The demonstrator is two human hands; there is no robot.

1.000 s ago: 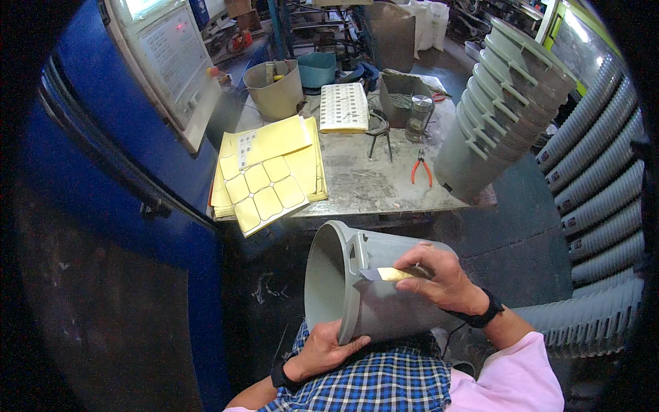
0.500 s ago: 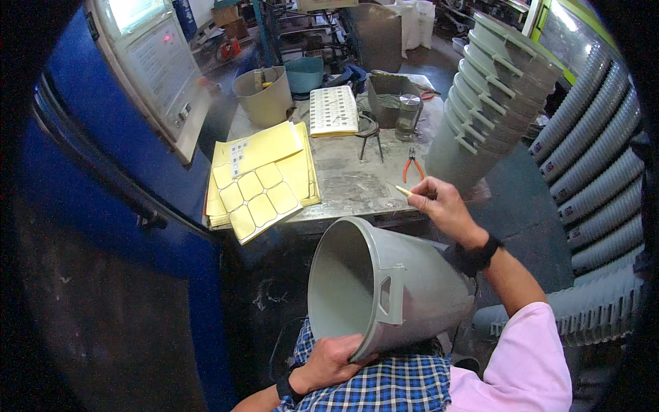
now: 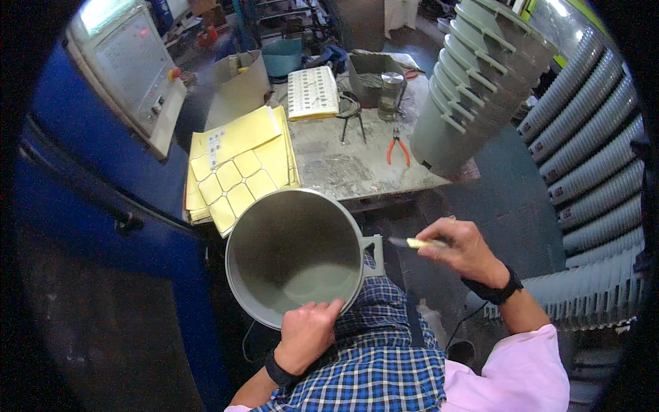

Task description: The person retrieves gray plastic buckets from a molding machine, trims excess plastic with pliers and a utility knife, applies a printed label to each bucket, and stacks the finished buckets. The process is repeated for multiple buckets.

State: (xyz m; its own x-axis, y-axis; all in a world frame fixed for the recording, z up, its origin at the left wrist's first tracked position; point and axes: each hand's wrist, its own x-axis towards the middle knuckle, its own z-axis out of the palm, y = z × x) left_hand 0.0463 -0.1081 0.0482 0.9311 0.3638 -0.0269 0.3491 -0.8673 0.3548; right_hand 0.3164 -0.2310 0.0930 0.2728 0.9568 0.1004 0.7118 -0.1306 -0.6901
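A grey plastic bucket [image 3: 274, 233] rests against my lap, its round mouth turned up toward me. My left hand [image 3: 307, 336] grips the near rim, fingers hooked over the edge. On the bucket's right side a moulded handle [image 3: 373, 250] sticks out. Just right of that handle, apart from the bucket, my right hand [image 3: 458, 247] is closed round a small knife [image 3: 419, 243] with a pale yellow handle. Its thin blade points left and is smeared by motion.
A worktable [image 3: 343, 165] ahead bears yellow label sheets [image 3: 240, 180], orange-handled pliers [image 3: 397, 151] and a square grey container [image 3: 371, 93]. Stacked grey buckets [image 3: 446, 130] rise at right, beside ribbed grey hoses [image 3: 576, 158]. A blue machine [image 3: 103, 185] with a control panel [image 3: 134, 75] stands left.
The bucket has swung from lying sideways to mouth-up and shifted left, with my left hand still on its rim. My right hand has come down with the knife, from the table's edge to beside the handle.
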